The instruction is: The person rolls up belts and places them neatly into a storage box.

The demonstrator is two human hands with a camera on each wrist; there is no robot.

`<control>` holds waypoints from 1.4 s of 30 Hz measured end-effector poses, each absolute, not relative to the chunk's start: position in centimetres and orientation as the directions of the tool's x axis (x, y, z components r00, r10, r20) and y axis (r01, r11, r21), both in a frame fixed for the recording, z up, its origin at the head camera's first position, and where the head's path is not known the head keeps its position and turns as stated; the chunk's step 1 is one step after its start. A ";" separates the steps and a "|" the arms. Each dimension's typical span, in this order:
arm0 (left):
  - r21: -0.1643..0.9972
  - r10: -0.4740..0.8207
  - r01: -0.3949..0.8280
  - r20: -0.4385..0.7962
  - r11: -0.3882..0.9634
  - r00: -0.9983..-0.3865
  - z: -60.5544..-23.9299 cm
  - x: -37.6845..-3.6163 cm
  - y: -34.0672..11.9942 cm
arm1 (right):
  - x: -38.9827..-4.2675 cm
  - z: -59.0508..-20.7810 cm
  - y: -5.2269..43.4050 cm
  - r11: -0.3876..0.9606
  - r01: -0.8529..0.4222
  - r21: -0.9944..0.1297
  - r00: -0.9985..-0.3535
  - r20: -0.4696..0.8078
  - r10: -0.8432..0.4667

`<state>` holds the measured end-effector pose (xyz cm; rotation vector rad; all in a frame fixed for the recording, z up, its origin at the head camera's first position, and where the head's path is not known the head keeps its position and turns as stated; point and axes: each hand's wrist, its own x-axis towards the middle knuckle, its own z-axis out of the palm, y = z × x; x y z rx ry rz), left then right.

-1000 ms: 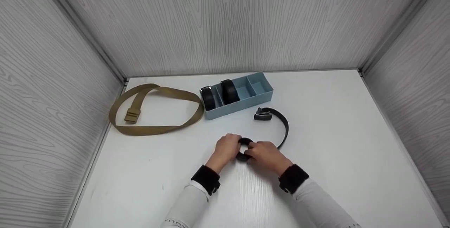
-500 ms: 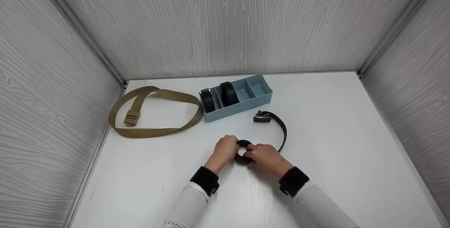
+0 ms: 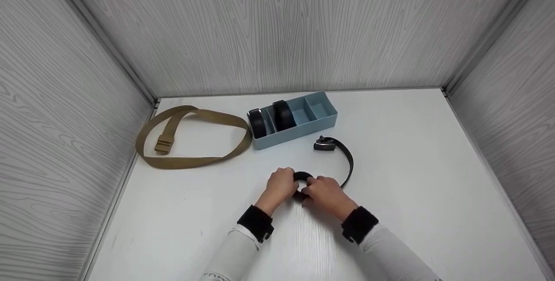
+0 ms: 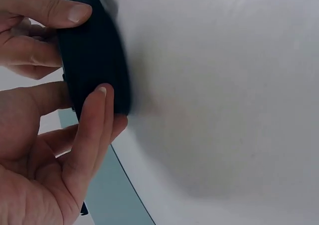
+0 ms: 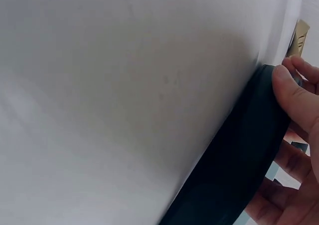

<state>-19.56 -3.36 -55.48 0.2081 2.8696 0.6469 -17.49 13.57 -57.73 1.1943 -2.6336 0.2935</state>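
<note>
A black belt (image 3: pixel 350 159) lies on edge on the table, its near end rolled into a ring and the rest curving back to a silver buckle (image 3: pixel 324 145). My left hand (image 3: pixel 279 184) grips the left side of the ring, with fingertips on the outer face of the strap (image 4: pixel 94 55) in the left wrist view. On the other side my right hand (image 3: pixel 326 192) pinches the ring where the loose length leaves it. The right wrist view has the thumb (image 5: pixel 286 85) against the dark strap (image 5: pixel 229 155).
Behind the hands stands a blue box (image 3: pixel 299 132) with several compartments; two rolled black belts, one a coil (image 3: pixel 284 115) and one a buckled roll (image 3: pixel 257 124), sit in its left ones. A tan webbing belt (image 3: pixel 182 162) lies looped at the left, against the box's corner.
Both hands stay at the ring, with small shifts of the fingers. The loose length of belt draws slightly inward; box and tan belt stay put.
</note>
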 end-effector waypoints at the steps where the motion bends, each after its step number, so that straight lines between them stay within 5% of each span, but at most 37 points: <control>1: 0.426 0.175 0.091 -0.163 0.900 -0.971 -55.5 -19.6 -3.2 | -17.5 -57.8 13.7 0.641 -0.762 -0.093 -0.636 0.295 -0.713; 10: 0.309 0.217 0.152 -0.189 0.939 -0.958 -55.6 -20.4 -2.5 | -17.5 -57.2 15.0 0.527 -0.799 -0.291 -0.597 0.269 -0.756; 22: 0.453 0.201 0.134 -0.101 0.881 -0.974 -56.2 -19.5 -2.7 | -17.5 -57.6 14.3 0.613 -0.774 -0.160 -0.625 0.355 -0.696; 34: 0.388 0.268 0.189 -0.161 0.902 -0.950 -56.0 -19.9 -2.7 | -17.6 -57.1 15.6 0.574 -0.741 -0.348 -0.653 0.171 -0.738; 42: 0.390 0.285 0.214 -0.132 0.895 -0.949 -56.1 -19.4 -3.0 | -17.6 -57.2 15.0 0.577 -0.758 -0.304 -0.646 0.226 -0.729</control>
